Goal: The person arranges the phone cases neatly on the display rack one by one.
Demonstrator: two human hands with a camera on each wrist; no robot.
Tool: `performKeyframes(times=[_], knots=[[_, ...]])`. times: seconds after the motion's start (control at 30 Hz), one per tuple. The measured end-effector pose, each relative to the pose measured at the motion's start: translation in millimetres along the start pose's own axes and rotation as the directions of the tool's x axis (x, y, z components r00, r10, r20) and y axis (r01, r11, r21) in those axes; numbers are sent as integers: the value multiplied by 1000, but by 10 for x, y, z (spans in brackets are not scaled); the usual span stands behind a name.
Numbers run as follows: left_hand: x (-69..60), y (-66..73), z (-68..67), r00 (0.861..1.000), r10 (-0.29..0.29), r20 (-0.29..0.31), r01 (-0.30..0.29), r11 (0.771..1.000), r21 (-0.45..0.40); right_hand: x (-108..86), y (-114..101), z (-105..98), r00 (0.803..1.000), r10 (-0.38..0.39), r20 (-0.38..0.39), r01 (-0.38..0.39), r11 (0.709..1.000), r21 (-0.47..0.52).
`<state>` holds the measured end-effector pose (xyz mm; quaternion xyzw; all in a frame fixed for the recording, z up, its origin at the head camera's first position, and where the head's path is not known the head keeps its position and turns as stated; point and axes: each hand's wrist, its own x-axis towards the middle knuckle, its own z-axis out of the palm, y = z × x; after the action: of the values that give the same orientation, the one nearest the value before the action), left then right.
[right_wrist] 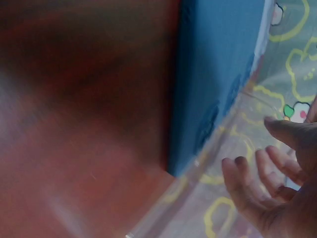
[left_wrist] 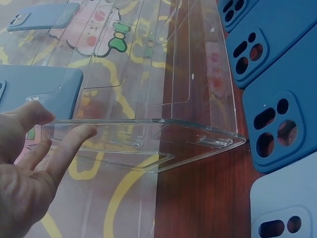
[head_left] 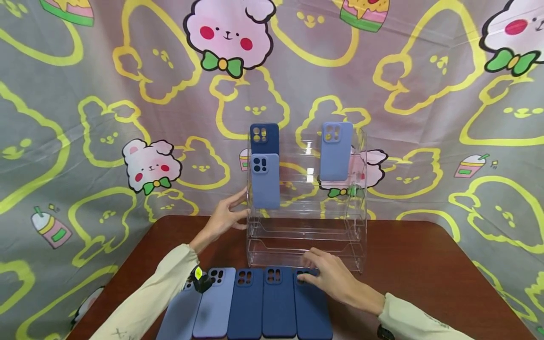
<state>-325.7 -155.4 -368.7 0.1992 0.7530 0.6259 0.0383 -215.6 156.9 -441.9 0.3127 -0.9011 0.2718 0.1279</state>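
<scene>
A clear tiered display rack [head_left: 306, 229] stands on the table. My left hand [head_left: 225, 216] is at its left side, fingers extended and touching the side panel's edge; the left wrist view shows the thumb and fingers around that edge. A light blue phone case [head_left: 266, 186] stands on the rack's left, in front of a dark blue phone case [head_left: 270, 137]. Another light blue phone case [head_left: 336, 158] is at the upper right. My right hand [head_left: 333, 277] hovers over the top of the rightmost dark blue phone case [head_left: 313, 307], fingers loosely bent, holding nothing.
Several phone cases lie in a row before the rack, including a dark blue case [head_left: 279, 307] and a light blue case [head_left: 215, 304]. They rest on a brown wooden table [head_left: 425, 264]. A patterned curtain [head_left: 403, 118] hangs behind the rack.
</scene>
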Motion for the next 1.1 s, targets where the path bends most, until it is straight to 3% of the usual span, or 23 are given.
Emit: performKeyframes(times=[0.23, 0.47, 0.67, 0.87, 1.1], knots=[[7, 6, -5, 1000, 0, 8, 0, 1000, -19, -200, 15, 87, 983, 127, 133, -119, 991, -67], [4, 2, -4, 1000, 2, 20, -2, 999, -36, -365, 2, 135, 909, 381, 171, -385, 923, -9], [-7, -15, 2, 1000, -7, 10, 8, 1000, -21, -389, -5, 135, 867, 469, 170, -477, 879, 6], [-3, -29, 27, 1000, -12, 18, 12, 999, -37, -348, 7, 115, 812, 543, 214, -561, 828, 27], [-2, -18, 1, 1000, -13, 7, 13, 1000, -19, -350, -7, 127, 829, 531, 175, -545, 837, 41]])
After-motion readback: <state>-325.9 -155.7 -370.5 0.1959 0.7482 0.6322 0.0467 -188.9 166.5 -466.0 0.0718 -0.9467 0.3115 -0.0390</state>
